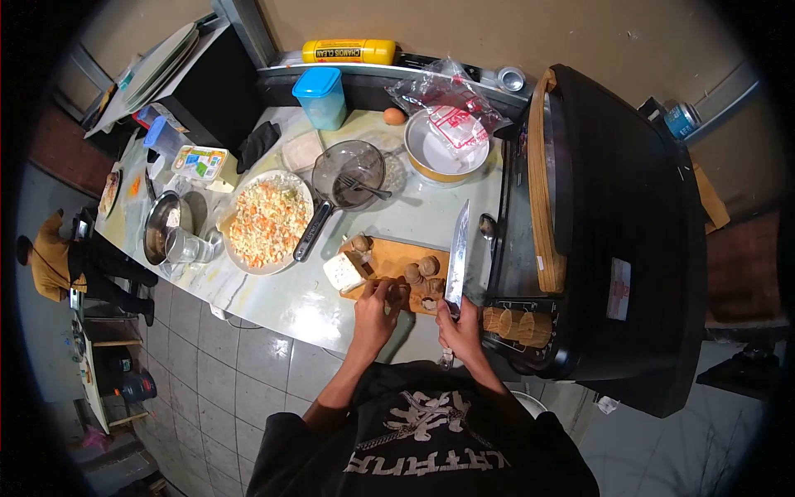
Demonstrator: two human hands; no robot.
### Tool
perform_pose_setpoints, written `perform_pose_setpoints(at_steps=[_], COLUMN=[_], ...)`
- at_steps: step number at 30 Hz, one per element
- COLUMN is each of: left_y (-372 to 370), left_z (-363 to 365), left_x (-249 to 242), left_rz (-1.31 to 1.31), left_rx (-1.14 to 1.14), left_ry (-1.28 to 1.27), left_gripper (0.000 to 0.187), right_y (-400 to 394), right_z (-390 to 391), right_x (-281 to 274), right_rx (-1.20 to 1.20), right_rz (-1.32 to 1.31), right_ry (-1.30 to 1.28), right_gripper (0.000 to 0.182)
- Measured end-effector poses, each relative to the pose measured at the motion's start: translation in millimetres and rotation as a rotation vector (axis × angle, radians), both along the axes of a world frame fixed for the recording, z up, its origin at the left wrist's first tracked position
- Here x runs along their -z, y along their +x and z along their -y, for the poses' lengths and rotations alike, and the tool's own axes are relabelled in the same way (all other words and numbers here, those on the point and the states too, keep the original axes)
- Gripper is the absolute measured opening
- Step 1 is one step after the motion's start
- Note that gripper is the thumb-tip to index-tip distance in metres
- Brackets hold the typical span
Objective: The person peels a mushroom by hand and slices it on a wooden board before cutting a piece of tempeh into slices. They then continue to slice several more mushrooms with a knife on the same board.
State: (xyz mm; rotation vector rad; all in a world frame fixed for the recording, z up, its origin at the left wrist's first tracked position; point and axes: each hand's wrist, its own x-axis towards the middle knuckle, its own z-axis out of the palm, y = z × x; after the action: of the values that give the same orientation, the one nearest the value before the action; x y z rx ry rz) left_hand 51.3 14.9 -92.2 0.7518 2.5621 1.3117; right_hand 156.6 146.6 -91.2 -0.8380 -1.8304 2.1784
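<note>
A large knife [458,257] points up and away from me, with my right hand [458,325] closed round its handle. My left hand [380,308] rests at the near edge of the wooden cutting board [397,253], fingers bent down by the brown slices; whether anything is between them is hidden. Round brown slices [422,272] lie in small groups on the board between my hands. A brown round piece [361,243] sits near the board's far left corner. Beside it, a white block [343,272] overlaps the board's left edge.
Left of the board are a plate of chopped food [269,224], a dark strainer [348,170] holding a fork, and a metal bowl [157,228]. Behind stand a white pot [439,149] and a blue-lidded container [321,103]. A black oven [629,207] borders the right. Another person [58,265] is far left.
</note>
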Motion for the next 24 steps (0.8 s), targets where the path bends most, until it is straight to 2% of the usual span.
perform_pose_setpoints(at_steps=[4,6,10,16,22,24], left_y=[0,0,2,3,-3,-2], left_z=[-2,-3,-8,-12,-6,-6], left_x=[-4,-1,-1,5,4,1], left_rz=[-0.046,-0.063,-0.125,-0.074,-0.037,-0.034], left_rx=[0.074,0.085,0.063,-0.008,0.038,0.033], left_ry=[0.081,0.073,0.071,0.035,0.037,0.034], left_gripper=[0.037,0.038,0.041,0.043,0.045,0.044], right_y=[1,0,0,-1,-2,-1], right_z=[0,-1,-2,-4,-4,-5], right_x=[8,15,10,16,23,21], right_rx=[0.009,0.007,0.006,0.009,-0.010,0.013], right_rz=[0.007,-0.034,-0.020,-0.034,-0.095,-0.005], right_ry=[-0.005,0.078,0.010,0.027,0.101,0.066], right_gripper=[0.007,0.010,0.011,0.010,0.007,0.010])
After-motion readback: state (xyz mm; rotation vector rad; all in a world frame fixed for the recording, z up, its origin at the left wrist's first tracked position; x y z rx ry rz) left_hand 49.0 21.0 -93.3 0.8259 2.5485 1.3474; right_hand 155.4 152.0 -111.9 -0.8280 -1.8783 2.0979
